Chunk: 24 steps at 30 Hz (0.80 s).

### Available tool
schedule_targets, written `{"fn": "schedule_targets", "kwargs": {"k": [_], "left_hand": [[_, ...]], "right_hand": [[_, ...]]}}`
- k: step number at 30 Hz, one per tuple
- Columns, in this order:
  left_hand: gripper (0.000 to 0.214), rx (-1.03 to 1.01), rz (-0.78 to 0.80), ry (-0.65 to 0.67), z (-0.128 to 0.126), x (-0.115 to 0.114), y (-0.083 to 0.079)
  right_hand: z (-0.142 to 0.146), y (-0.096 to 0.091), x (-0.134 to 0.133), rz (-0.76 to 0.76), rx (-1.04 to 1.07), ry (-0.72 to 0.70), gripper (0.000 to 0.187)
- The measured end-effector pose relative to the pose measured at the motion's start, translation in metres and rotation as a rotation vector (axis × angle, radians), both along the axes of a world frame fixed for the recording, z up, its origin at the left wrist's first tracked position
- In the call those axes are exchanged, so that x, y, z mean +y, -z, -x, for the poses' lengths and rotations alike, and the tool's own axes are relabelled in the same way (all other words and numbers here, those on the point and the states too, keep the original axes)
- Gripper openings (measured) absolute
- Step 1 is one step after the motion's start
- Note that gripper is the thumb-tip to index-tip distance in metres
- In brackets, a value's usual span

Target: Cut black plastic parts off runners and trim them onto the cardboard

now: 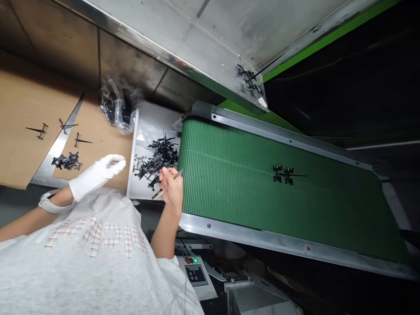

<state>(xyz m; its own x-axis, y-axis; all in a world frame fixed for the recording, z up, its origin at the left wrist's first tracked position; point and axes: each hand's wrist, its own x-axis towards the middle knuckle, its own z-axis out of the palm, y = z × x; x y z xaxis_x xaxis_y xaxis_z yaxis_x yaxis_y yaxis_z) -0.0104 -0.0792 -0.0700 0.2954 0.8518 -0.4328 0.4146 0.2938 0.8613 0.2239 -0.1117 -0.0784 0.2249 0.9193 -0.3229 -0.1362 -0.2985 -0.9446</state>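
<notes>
My right hand (171,187) is bare and grips a thin metal tool (166,185), like tweezers, at the near edge of a white tray (148,127). The tray holds a pile of small black plastic parts (157,159), and the tool's tip sits next to them. My left hand (97,173) wears a white glove and hovers over the brown cardboard (95,131) left of the tray, fingers stretched out together. Whether it pinches anything is unclear. A green conveyor belt (229,175) carries one black part (284,174) to the right.
More black parts (67,161) and single pieces (39,130) lie on the cardboard. A crumpled clear bag (116,105) sits behind the tray. A metal chute (210,48) with parts (250,78) hangs over the belt. A control box (195,273) with red and green buttons sits below.
</notes>
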Motion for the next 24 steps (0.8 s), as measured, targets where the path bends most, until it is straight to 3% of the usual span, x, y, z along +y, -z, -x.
{"fn": "schedule_targets", "kwargs": {"k": [3,5,9,14,16,20,24], "left_hand": [[0.051,-0.180,0.004,0.033,-0.019,0.002,-0.021],[0.037,-0.163,0.013,0.102,-0.024,0.005,-0.034],[0.036,-0.198,0.090,0.109,-0.020,0.002,-0.051],[0.041,-0.255,0.161,-0.007,-0.012,-0.008,-0.062],[0.040,-0.244,0.184,-0.048,-0.010,-0.011,-0.067],[0.038,-0.251,0.215,-0.063,-0.004,-0.014,-0.081],[0.043,-0.237,0.203,-0.048,0.000,-0.017,-0.090]], "right_hand": [[0.026,-0.015,-0.005,-0.034,0.002,-0.109,0.042],[0.039,-0.025,-0.008,-0.059,0.001,-0.176,0.042],[0.054,-0.042,-0.012,-0.094,0.018,-0.279,0.047],[0.051,-0.051,-0.022,-0.208,-0.014,-0.414,0.047],[0.045,-0.052,-0.027,-0.302,-0.070,-0.411,0.046],[0.036,-0.056,-0.031,-0.482,-0.219,-0.400,0.027],[0.034,-0.062,-0.024,-0.677,-0.296,-0.374,0.033]]}}
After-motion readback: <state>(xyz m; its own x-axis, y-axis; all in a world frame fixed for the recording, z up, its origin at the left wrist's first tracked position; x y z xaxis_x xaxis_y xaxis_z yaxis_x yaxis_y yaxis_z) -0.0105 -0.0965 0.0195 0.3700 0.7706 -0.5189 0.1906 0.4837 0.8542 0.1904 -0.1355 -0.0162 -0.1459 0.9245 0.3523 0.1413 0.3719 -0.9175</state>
